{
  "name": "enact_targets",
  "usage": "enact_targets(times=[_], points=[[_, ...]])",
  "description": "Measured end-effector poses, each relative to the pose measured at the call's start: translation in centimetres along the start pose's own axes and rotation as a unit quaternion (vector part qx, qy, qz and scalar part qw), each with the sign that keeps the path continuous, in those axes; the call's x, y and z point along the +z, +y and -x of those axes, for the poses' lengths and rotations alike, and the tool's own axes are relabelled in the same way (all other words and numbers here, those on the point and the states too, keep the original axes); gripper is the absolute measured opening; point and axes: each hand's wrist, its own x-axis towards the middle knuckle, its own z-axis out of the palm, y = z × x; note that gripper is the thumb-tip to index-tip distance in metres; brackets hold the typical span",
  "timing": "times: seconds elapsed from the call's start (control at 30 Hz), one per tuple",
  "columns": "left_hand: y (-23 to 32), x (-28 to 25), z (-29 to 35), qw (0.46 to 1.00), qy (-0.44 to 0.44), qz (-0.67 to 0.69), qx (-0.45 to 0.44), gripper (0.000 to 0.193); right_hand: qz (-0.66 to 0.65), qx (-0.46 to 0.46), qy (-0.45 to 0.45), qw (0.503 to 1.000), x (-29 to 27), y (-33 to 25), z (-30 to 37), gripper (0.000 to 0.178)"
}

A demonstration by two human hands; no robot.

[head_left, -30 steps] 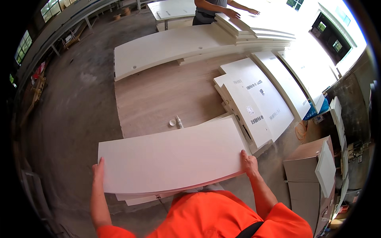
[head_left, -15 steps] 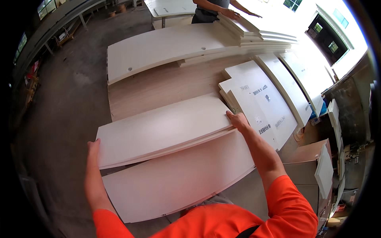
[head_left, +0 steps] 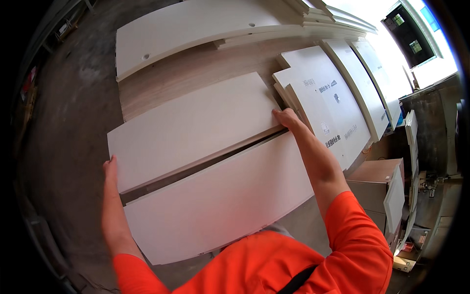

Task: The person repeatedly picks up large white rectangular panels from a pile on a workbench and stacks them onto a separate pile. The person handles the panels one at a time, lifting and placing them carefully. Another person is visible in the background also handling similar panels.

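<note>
Over the near side of a brown bench (head_left: 196,73), I hold a white panel (head_left: 196,132), a second panel (head_left: 220,191) nearer than the bench. An uneven push could jam the first into printed boards (head_left: 338,115) on the bench's right. Fingers of my left hand (head_left: 111,170) and right hand (head_left: 289,119) clasp its ends.

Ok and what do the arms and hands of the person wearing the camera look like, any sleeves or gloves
Short, plain orange-red sleeves leave both forearms bare. The left hand and right hand are ungloved, with no watch or bracelet visible.
</note>
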Motion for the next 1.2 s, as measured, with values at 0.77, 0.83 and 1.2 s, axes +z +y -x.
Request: enact_targets(times=[0.77, 0.83, 1.2], points=[[-12.5, -9.4, 26.5, 0.980, -0.048, 0.185, -0.051, 0.062, 0.042, 0.039, 0.044, 0.997, -4.5, 17.4, 20.6, 0.074], [-9.9, -9.4, 26.8, 0.982, -0.027, 0.184, -0.028, 0.061, 0.039, 0.039, 0.031, 0.998, -6.0, 17.0, 21.7, 0.075], [18.8, -4.5, 39.3, 0.970, -0.081, 0.199, 0.118, 0.056, -0.392, 0.027, -0.046, 0.918, -25.2, 38.0, 22.4, 0.063]])
